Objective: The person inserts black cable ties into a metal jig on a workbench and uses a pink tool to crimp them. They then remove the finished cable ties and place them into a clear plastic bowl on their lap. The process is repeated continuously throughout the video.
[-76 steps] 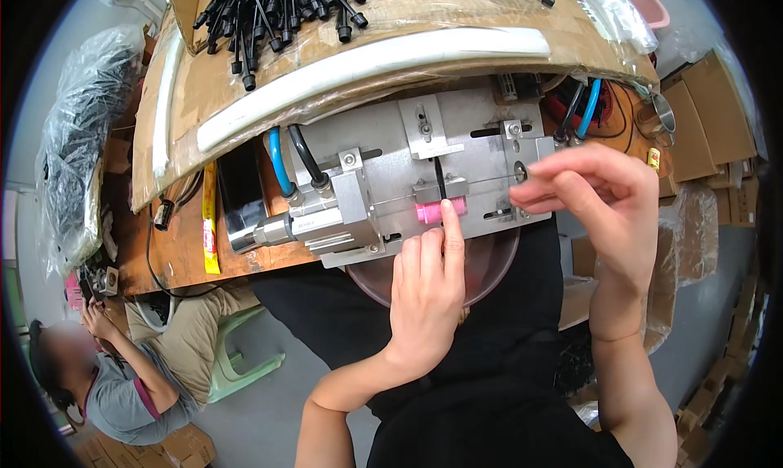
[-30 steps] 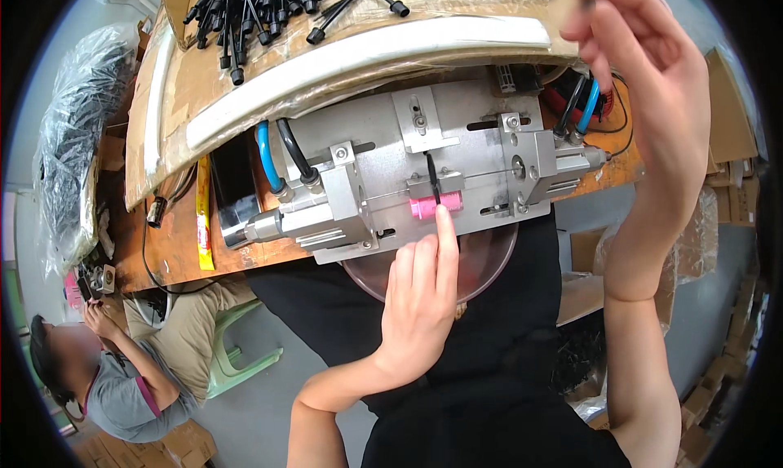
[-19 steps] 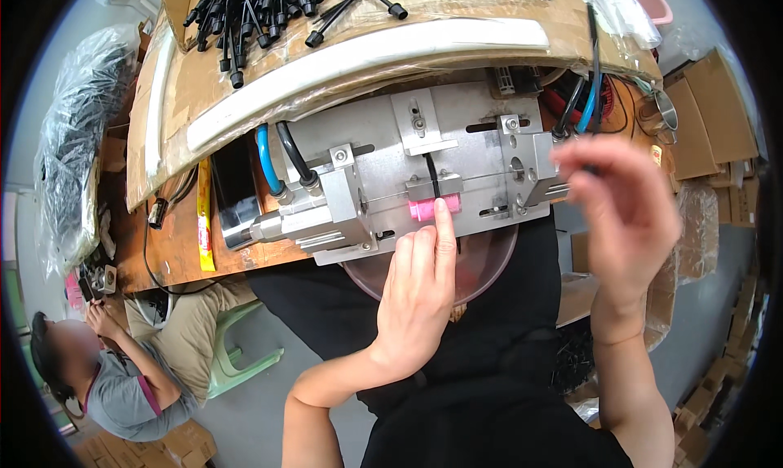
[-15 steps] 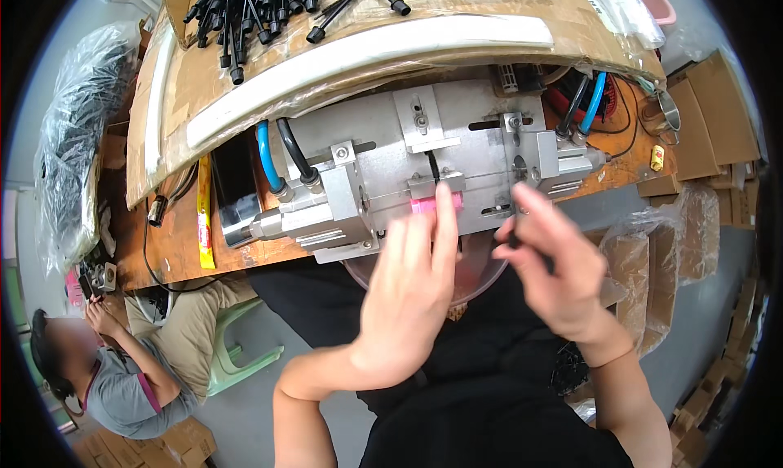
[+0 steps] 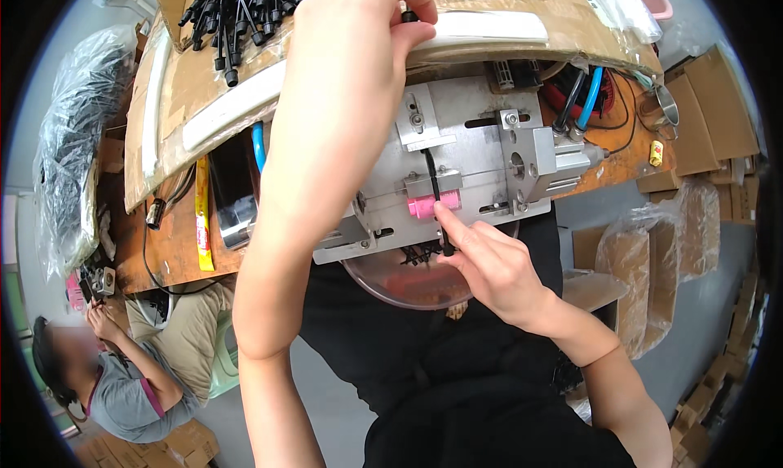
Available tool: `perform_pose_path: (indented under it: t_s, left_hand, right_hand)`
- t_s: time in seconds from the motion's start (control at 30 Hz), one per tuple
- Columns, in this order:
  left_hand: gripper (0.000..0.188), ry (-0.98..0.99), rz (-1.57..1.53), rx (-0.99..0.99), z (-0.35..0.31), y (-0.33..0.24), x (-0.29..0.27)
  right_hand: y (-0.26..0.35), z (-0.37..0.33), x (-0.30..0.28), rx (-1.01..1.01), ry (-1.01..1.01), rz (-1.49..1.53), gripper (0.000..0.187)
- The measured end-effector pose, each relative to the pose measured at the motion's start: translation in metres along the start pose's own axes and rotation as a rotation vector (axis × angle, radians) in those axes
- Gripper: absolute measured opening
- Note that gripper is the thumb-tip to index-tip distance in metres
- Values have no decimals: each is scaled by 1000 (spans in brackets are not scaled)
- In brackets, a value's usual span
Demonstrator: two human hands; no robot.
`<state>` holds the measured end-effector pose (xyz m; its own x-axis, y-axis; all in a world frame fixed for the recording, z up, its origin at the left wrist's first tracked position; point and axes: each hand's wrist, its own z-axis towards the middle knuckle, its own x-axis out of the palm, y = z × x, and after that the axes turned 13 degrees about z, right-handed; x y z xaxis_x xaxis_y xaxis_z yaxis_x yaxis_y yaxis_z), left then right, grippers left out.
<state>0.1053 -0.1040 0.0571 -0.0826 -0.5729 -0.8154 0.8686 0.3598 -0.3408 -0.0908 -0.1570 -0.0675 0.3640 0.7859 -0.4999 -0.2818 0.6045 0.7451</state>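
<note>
A slim black plastic rod (image 5: 433, 174) lies lengthwise in the metal fixture (image 5: 477, 159), across a pink block (image 5: 422, 206). My right hand (image 5: 502, 272) pinches its near end between thumb and fingers, the index finger stretched along it by the pink block. Far up over the cardboard, my left hand (image 5: 355, 15) is closed on another black rod, of which only a dark end (image 5: 409, 16) shows by the thumb. Next to that hand lies a pile of black rods with thicker ends (image 5: 245, 15). My left forearm hides the fixture's left side.
Under the fixture's near edge sits a clear bowl (image 5: 391, 292) with black pieces in it. A pneumatic cylinder (image 5: 563, 170) with hoses stands at the right. A yellow packet (image 5: 203, 215) lies on the wooden table (image 5: 163, 252). Another person (image 5: 134, 378) sits at the lower left.
My left hand has moved from the pink block up to the cardboard and closed on a rod. My right hand has come left to the fixture, where a rod now lies across the pink block.
</note>
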Motion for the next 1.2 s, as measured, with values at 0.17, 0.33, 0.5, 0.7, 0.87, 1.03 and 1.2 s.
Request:
perform_pose_path:
  t_s: [0.17, 0.33, 0.5, 0.7, 0.87, 1.03, 1.2]
  left_hand:
    - [22, -222, 158, 128, -15, 10, 9]
    - [23, -336, 170, 169, -36, 17, 0]
    - [45, -318, 79, 45, -129, -17, 18]
    - [62, 100, 312, -12, -172, -50, 57]
    - [70, 151, 369, -16, -167, -46, 64]
    - [67, 201, 334, -13, -162, -47, 55]
    - [61, 174, 241, 66, -123, -28, 14]
  right_hand:
    - [15, 10, -21, -20, -17, -52, 65]
    - [15, 49, -77, -221, -279, -332, 32]
    - [-4, 103, -152, -71, -523, -477, 15]
    - [6, 108, -142, -161, -551, -178, 17]
    - [13, 92, -140, -72, -542, -215, 17]
    - [11, 93, -136, -118, -554, -175, 8]
    - [0, 136, -133, -134, -283, -444, 12]
